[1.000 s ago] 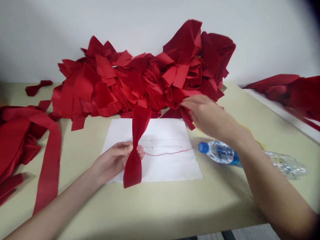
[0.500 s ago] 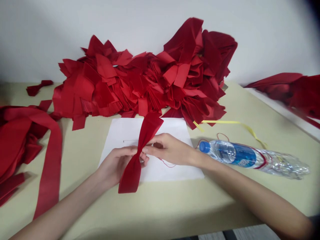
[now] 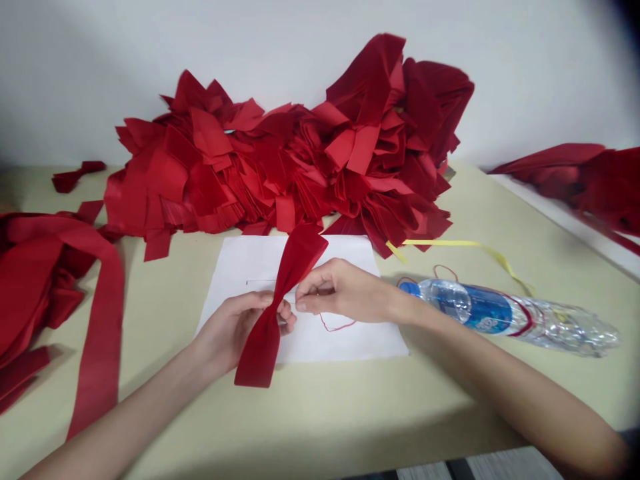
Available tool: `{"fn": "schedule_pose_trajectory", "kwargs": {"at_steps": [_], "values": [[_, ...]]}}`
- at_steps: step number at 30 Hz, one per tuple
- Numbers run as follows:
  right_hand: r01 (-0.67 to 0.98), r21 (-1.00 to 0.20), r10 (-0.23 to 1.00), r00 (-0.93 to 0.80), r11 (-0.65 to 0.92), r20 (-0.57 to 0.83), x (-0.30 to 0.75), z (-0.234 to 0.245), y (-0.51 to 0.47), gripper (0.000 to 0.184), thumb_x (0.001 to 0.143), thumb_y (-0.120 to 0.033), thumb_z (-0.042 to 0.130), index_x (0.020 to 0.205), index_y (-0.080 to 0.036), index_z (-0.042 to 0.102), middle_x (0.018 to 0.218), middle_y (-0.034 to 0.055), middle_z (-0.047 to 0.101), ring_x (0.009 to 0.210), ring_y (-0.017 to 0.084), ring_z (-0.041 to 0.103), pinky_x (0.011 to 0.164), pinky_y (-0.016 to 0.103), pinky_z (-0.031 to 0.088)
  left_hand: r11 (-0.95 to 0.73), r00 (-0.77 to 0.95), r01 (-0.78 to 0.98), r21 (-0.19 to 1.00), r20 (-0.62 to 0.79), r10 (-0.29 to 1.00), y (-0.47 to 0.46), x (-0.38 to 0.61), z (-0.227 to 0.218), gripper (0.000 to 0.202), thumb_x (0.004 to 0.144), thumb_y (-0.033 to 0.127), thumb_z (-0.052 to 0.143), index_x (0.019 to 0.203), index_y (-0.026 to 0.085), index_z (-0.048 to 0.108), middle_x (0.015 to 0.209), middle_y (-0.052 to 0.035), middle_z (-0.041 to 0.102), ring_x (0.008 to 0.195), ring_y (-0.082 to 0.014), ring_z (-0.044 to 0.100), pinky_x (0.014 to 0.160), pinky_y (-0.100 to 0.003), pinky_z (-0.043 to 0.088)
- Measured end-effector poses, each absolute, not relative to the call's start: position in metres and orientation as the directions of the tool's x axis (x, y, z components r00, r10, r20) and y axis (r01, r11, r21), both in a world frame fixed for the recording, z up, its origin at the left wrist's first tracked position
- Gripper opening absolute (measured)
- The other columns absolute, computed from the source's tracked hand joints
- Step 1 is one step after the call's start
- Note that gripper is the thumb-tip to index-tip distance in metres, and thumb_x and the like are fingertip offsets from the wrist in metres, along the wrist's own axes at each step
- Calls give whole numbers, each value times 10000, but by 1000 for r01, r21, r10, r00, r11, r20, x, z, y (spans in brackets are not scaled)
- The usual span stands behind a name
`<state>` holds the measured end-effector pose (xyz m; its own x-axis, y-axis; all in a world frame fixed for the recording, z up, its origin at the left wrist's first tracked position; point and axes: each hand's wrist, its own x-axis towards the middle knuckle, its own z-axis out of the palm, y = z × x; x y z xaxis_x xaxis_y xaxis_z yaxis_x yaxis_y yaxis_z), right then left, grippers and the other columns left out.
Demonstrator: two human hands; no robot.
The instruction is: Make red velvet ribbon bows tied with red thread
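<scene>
A red velvet ribbon bow (image 3: 263, 347) stands slanted over the white paper (image 3: 300, 347), gathered narrow at its middle. My left hand (image 3: 240, 327) is closed around that pinched middle, thumb in front and fingertips showing behind. Just right of the bow, my right hand (image 3: 340, 290) is closed in a pinch, its fingertips a small gap away from the ribbon. Red thread (image 3: 335, 329) trails in a loop from beneath this hand onto the paper. Whether a needle sits between its fingertips is too small to tell.
A big heap of red ribbon pieces (image 3: 280, 167) lies along the wall. More red ribbon (image 3: 100, 333) lies at the left. On the right rests a water bottle (image 3: 485, 310) wound with red thread, near a yellow ribbon (image 3: 450, 243) and a white tray (image 3: 560, 220) of red fabric.
My right hand has drawn slightly right and up, away from the bow's middle. The left hand and bow are nearly still.
</scene>
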<state>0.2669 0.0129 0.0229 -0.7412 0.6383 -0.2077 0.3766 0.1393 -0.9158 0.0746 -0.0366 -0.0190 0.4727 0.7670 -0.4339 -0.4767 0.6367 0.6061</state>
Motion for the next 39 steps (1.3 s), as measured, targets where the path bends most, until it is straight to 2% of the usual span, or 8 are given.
{"fn": "schedule_pose_trajectory", "kwargs": {"at_steps": [5,13,17,21,24,28,34,39], "values": [[438,-882,651,-723,174,-231,274,33,18,122,778,-197,577,728,-116,652,580,-40,498,520,40,391,492,189,325,637,465,-489,596,-439,769,-36,74,-19,207,746,185,521,604,104,649,667,-58,606,717,-186,573,774,-308,453],[504,-849,579,-744,158,-334,285,34,27,129,771,-238,592,763,-126,655,636,-15,577,562,62,490,535,195,389,622,451,-400,673,-446,773,-35,73,-14,200,744,185,531,607,112,657,686,-54,609,739,-186,570,750,-290,445],[460,-853,596,-766,247,-240,280,25,25,203,781,-240,583,948,-133,628,907,54,642,809,133,577,728,256,456,618,449,-389,683,-444,775,-36,73,-15,180,732,187,554,620,105,668,691,-52,609,743,-183,571,742,-280,443],[249,-955,538,-833,159,-128,269,24,18,321,756,-5,426,1011,-141,565,1009,50,624,993,137,553,880,300,426,616,447,-434,658,-436,781,-37,75,-15,151,725,164,572,641,104,682,685,-51,612,737,-172,565,734,-272,442],[155,-988,416,-897,-16,-148,265,30,14,345,712,55,379,946,-129,552,919,26,621,914,106,579,751,227,450,602,454,-476,641,-407,793,-37,76,-15,139,722,147,573,664,105,692,671,-46,612,720,-155,550,743,-265,442],[265,-961,481,-834,-81,-271,262,33,9,174,791,-153,549,963,-147,575,889,29,630,797,99,583,479,154,348,595,449,-445,669,-408,795,-36,75,-16,161,731,152,553,703,92,699,695,-60,637,697,-151,550,726,-267,448],[195,-980,637,-753,-25,-166,257,20,2,176,792,-292,604,814,-124,650,794,37,667,735,96,588,578,191,406,595,397,-418,686,-451,799,-36,76,-15,191,719,153,560,804,87,718,690,-59,655,684,-154,561,667,-252,450],[256,-967,680,-706,-16,-198,260,27,0,162,768,-294,626,776,-142,681,781,23,685,658,82,584,497,183,377,585,454,-395,708,-403,794,-36,75,-16,173,731,160,577,802,87,717,708,-56,657,684,-140,559,652,-230,434]]}}
